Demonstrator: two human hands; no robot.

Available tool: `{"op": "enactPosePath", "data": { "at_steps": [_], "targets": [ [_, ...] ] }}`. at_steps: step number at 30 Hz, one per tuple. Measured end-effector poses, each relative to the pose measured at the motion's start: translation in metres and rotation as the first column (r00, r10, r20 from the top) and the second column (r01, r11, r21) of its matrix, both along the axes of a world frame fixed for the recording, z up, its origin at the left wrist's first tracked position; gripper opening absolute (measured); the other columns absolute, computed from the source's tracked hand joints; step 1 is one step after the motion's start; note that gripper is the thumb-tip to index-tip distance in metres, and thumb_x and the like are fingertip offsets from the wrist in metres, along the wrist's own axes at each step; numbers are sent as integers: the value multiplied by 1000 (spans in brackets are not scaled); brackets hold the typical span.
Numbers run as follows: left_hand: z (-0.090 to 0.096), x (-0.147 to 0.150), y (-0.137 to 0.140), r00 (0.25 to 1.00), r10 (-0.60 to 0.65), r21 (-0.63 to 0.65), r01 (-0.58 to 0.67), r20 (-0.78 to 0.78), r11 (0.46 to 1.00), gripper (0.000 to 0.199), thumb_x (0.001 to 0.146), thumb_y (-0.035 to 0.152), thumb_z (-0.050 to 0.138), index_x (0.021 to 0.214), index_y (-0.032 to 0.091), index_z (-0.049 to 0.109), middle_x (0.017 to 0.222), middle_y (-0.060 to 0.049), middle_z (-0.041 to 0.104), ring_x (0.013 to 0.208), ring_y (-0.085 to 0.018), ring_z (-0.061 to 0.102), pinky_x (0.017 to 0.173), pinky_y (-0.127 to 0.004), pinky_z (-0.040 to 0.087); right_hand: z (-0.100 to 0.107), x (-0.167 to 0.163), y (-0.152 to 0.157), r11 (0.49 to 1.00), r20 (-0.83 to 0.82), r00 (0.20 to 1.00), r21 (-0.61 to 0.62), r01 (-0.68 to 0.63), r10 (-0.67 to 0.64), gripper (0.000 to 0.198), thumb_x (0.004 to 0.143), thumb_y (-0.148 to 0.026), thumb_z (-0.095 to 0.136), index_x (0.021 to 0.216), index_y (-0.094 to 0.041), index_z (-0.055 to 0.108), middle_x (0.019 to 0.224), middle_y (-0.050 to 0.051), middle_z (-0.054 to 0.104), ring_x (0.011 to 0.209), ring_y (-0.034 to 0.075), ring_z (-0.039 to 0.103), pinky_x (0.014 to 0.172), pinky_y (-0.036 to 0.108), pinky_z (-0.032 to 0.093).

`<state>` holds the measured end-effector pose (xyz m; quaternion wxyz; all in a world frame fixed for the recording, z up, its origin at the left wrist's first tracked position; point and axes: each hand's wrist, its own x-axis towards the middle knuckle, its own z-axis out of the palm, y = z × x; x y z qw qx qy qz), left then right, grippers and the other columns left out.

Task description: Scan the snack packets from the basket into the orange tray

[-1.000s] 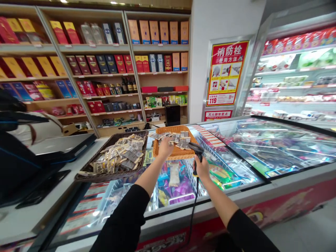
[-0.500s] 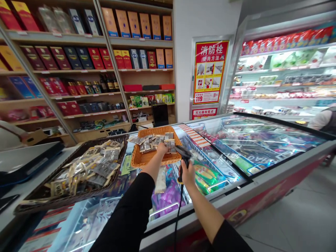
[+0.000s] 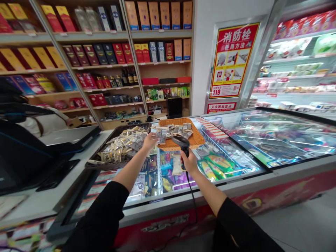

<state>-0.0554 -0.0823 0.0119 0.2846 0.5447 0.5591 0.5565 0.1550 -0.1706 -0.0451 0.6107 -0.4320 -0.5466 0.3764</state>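
Note:
My right hand (image 3: 189,161) is wrapped round the grip of a black barcode scanner (image 3: 181,141), its head turned to the left and its cord hanging down. At the left side of the orange wicker basket (image 3: 198,140), my left hand (image 3: 150,140) is closed on a small clear-and-grey snack packet (image 3: 161,136). Its fingertips are partly hidden by that packet. More such packets (image 3: 181,129) lie loose in the orange basket. To the left, a dark brown wicker basket (image 3: 105,165) is heaped with similar packets in beige and grey.
Both baskets rest on a glass-topped chest freezer (image 3: 236,190) with bagged food inside. A counter (image 3: 59,180) with dark equipment stands left, and a person's pale sleeve (image 3: 42,122) shows behind it. Shelves of boxes and a lit fridge (image 3: 301,77) line the back.
The view has swung left. My left hand has moved from the middle of the orange basket to its left side, with a packet in it. My right hand still holds the scanner.

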Motion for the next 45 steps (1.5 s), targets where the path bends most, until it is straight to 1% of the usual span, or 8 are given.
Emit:
{"op": "enactPosePath", "data": {
  "at_steps": [6, 12, 21, 30, 35, 38, 41, 45],
  "targets": [
    [-11, -24, -30, 984, 29, 18, -32, 178, 999, 27, 67, 26, 66, 88, 18, 51, 70, 2, 58, 68, -12, 58, 65, -23, 47, -2, -43, -17, 997, 50, 996, -11, -76, 77, 26, 78, -44, 57, 89, -20, 55, 62, -2, 61, 45, 16, 56, 47, 26, 45],
    [-13, -18, -28, 988, 133, 11, -134, 73, 991, 27, 73, 22, 62, 97, 16, 53, 85, -3, 62, 84, -14, 61, 73, -23, 48, -8, -48, -22, 998, 226, 973, 62, 23, -36, 27, 78, -43, 57, 88, -19, 61, 61, 0, 59, 57, 20, 57, 53, 27, 42],
    [-18, -21, -23, 990, 138, 10, -138, 14, 990, 29, 74, 21, 64, 101, 16, 56, 91, -6, 64, 92, -18, 62, 81, -28, 49, -9, -49, -24, 994, 330, 943, 107, 19, -53, 27, 82, -44, 53, 88, -19, 60, 65, 2, 60, 61, 21, 57, 56, 27, 40],
    [-13, -19, -29, 991, 136, -3, -136, -6, 991, 31, 78, 23, 60, 107, 15, 54, 102, -9, 65, 98, -19, 62, 82, -28, 49, -11, -50, -24, 998, 213, 977, 55, -2, -10, 25, 79, -43, 57, 86, -20, 60, 55, -2, 56, 48, 17, 53, 45, 25, 37],
    [-2, -21, -44, 931, 359, 153, -346, -63, 926, 50, 84, 22, 53, 132, 18, 42, 120, -13, 59, 112, -22, 57, 98, -34, 43, -13, -50, -23, 999, 177, 984, 41, -24, 17, 22, 79, -43, 58, 83, -21, 58, 49, -4, 53, 41, 15, 49, 43, 24, 36],
    [4, -22, -54, 853, 510, 298, -460, -114, 836, 65, 80, 12, 50, 143, 17, 30, 143, -15, 40, 135, -25, 35, 111, -38, 29, -11, -50, -24, 999, 125, 991, 14, -52, 50, 23, 79, -44, 59, 83, -22, 58, 47, -6, 51, 39, 15, 48, 41, 25, 35],
    [8, -19, -61, 793, 568, 406, -455, -219, 793, 67, 77, 9, 49, 142, 21, 34, 153, -9, 23, 144, -25, 9, 117, -42, 14, -8, -50, -27, 998, 82, 995, 4, -64, 63, 23, 80, -45, 58, 83, -22, 57, 46, -6, 50, 39, 15, 48, 42, 25, 36],
    [13, -9, -64, 746, 520, 496, -294, -416, 817, 53, 79, 7, 46, 129, 24, 51, 150, -7, 30, 144, -23, 13, 117, -45, 9, -10, -49, -27, 999, -12, 999, -13, -38, 38, 26, 79, -47, 58, 81, -21, 56, 45, -7, 49, 37, 14, 46, 42, 25, 38]
  ]
}}
